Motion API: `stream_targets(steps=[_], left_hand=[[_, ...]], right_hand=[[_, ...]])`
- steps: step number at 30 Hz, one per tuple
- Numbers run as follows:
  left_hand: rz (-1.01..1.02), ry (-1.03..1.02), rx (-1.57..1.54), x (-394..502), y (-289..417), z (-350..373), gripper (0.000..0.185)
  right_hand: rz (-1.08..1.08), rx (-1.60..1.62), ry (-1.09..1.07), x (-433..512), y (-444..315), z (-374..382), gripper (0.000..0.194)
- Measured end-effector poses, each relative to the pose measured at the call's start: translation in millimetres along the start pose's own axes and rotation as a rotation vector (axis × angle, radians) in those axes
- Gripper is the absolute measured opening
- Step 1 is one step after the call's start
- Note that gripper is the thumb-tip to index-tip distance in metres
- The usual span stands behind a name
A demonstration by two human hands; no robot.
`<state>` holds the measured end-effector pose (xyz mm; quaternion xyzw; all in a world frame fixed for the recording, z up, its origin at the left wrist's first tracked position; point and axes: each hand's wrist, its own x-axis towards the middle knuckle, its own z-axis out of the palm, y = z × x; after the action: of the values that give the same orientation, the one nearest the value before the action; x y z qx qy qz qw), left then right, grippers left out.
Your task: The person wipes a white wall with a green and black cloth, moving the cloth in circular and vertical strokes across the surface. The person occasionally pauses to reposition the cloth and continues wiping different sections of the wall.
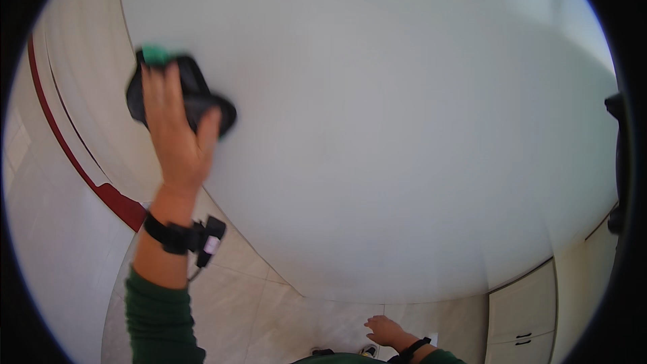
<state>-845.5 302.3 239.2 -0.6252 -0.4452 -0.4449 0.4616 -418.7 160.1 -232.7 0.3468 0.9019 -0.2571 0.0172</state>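
Note:
My left hand (179, 129) lies flat over a dark cloth (194, 78) with a green part at its top, pressing it against a large smooth whitish panel (379, 136). Motion blurs the hand and the cloth. They are close to the panel's left edge, and the thumb is spread to the right across a fold. Low in the picture, my right hand (386, 331) hangs in front of my body with its fingers apart and nothing in it, away from the panel. Black straps circle both wrists; the left one carries a small black device (210, 242) with a cable.
Pale floor tiles (237, 303) run below the panel, with my shoes (369, 350) at the bottom. A light cabinet (520, 308) with black handles stands at the lower right. A dark red strip (65, 146) curves along the left. Black parts (614, 106) show at the right rim.

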Motion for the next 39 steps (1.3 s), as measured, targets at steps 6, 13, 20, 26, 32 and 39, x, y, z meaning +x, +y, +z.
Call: stream_targets(steps=[6, 13, 20, 26, 32, 39], left_hand=[[-0.488, -0.332, -0.087, -204.4, 81.6, 20.3, 0.088], [-0.888, -0.61, -0.216, -260.3, 157.4, 24.7, 0.08], [-0.612, -0.292, -0.158, -216.8, 96.3, 31.3, 0.072], [-0.652, -0.309, -0.212, -215.8, 121.6, 25.2, 0.07], [-0.43, -0.152, -0.051, -150.8, 67.0, 26.9, 0.063], [-0.42, -0.328, -0.21, -215.8, 131.8, 18.7, 0.056]], right_hand=[[0.046, 0.015, -0.079, -18.5, -3.1, 1.3, 0.038], [0.013, 0.031, 0.05, -30.4, 7.2, -3.6, 0.039], [0.113, 0.056, -0.117, -45.4, 10.2, 10.9, 0.042], [0.115, 0.051, -0.031, -52.9, 16.8, 9.4, 0.041], [0.14, 0.036, -0.021, -56.1, 22.1, 4.6, 0.042], [0.098, 0.059, -0.032, -44.0, 19.6, 4.7, 0.041]])
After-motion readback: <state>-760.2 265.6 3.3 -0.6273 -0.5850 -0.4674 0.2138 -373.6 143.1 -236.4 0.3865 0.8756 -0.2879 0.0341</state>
